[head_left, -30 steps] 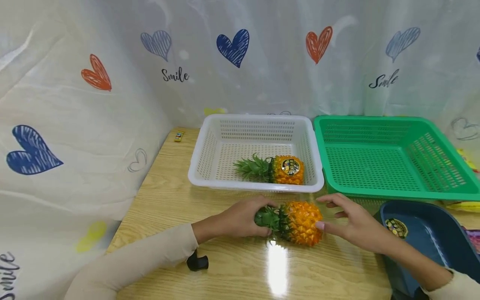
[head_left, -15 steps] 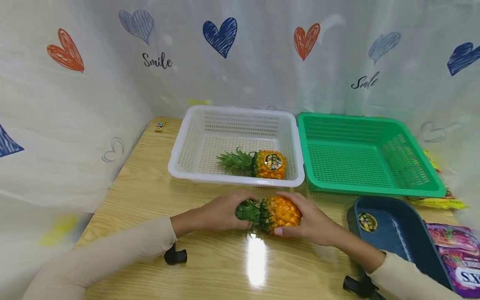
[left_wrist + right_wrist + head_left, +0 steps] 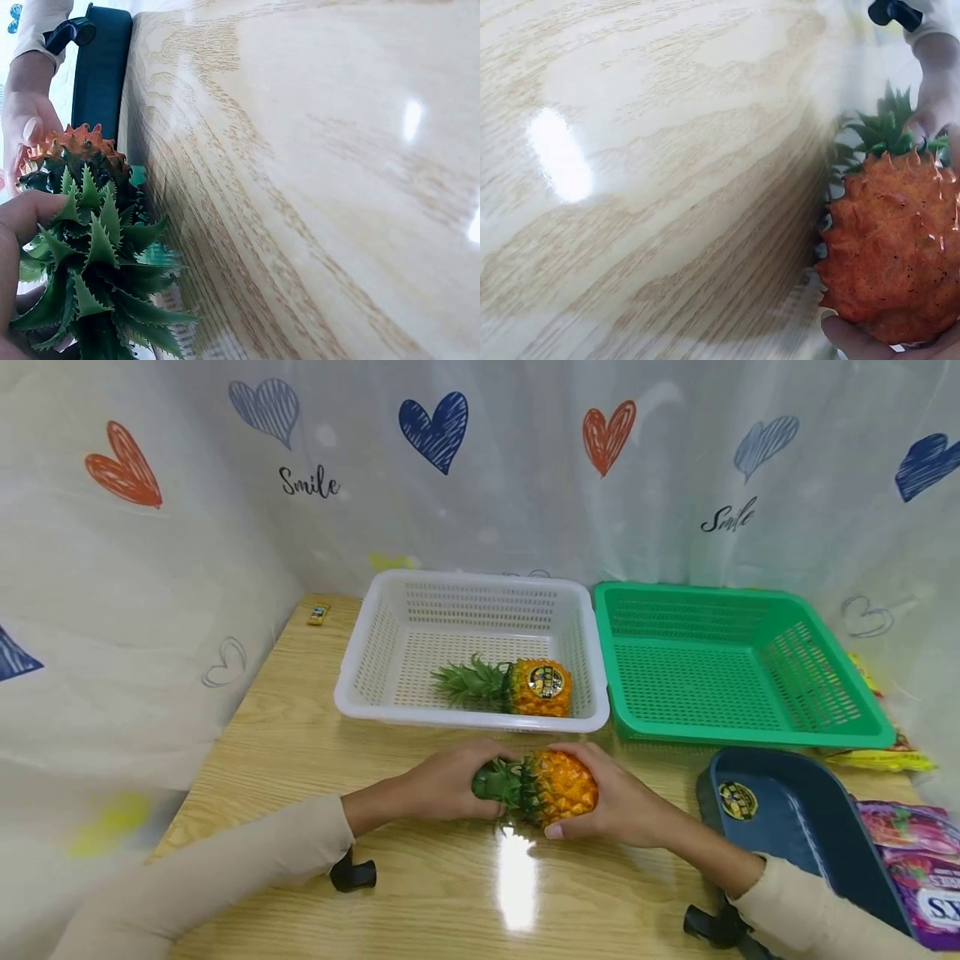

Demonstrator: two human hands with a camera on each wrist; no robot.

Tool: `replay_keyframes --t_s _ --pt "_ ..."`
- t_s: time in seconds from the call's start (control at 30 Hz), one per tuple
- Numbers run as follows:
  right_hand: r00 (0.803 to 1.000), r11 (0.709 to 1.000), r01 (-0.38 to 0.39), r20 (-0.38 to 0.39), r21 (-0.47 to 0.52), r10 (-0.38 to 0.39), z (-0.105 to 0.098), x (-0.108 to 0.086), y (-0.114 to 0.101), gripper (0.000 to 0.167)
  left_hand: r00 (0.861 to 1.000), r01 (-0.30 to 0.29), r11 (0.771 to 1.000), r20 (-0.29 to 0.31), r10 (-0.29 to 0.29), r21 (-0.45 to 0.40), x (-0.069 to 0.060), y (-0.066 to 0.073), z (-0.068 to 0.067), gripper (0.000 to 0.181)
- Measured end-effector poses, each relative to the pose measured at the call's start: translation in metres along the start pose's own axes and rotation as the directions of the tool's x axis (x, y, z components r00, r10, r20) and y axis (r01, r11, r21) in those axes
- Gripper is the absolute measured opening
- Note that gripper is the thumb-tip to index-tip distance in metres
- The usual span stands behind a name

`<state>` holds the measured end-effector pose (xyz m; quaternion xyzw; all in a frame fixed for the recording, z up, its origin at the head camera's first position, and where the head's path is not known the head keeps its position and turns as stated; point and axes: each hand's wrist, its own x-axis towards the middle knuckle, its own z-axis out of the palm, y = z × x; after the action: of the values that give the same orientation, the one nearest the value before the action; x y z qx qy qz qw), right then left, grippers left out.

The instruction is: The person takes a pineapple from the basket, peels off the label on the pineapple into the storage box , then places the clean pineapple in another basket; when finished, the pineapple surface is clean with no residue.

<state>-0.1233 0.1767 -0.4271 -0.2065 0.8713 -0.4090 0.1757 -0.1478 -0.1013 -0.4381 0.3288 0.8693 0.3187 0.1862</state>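
Note:
An orange pineapple [image 3: 564, 783] with a green leafy crown [image 3: 498, 783] lies sideways on the wooden table, in front of the white basket. My left hand [image 3: 448, 783] grips the crown, thumb on its near side; the left wrist view shows its spiky leaves [image 3: 97, 262] beside the thumb. My right hand [image 3: 618, 800] curls round the fruit's right end, thumb at the near side and fingers at the far side. In the right wrist view the fruit [image 3: 892, 240] fills the right edge, with fingertips under it.
A second pineapple [image 3: 542, 687] lies in the white basket [image 3: 468, 718]. To its right stands a green basket [image 3: 750, 735]. A dark blue bin [image 3: 780, 793] with a round sticker is at the right, beside colourful packets [image 3: 911, 852]. A small yellow packet [image 3: 318, 614] lies back left.
My right hand has moved in from the right and closed round the fruit's body. My left hand stays on the crown. The head view has shifted, so the scene sits further left.

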Motion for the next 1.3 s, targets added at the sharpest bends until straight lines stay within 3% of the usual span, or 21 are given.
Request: replay_keyframes --t_s 0.37,0.6,1.0,1.3 --pt "0.999 0.999 0.014 -0.03 -0.036 -0.015 -0.003 -0.005 0.006 0.09 0.999 -0.035 0.999 -0.023 0.035 -0.002 0.006 0.002 0.009 0.063" --pt "0.998 0.998 0.028 -0.058 -0.064 -0.031 -0.005 -0.007 0.007 0.087 1.0 -0.017 1.0 -0.01 0.017 -0.02 0.007 0.002 0.012 0.064" --pt "0.999 0.999 0.034 -0.034 0.041 -0.032 0.0 -0.002 0.003 0.083 0.999 -0.024 0.999 0.039 0.023 0.039 -0.004 0.003 -0.003 0.068" --pt "0.996 0.997 0.081 -0.044 0.015 -0.08 -0.003 -0.003 0.0 0.082 0.997 -0.024 0.998 0.079 0.02 0.057 -0.02 0.005 -0.028 0.07"
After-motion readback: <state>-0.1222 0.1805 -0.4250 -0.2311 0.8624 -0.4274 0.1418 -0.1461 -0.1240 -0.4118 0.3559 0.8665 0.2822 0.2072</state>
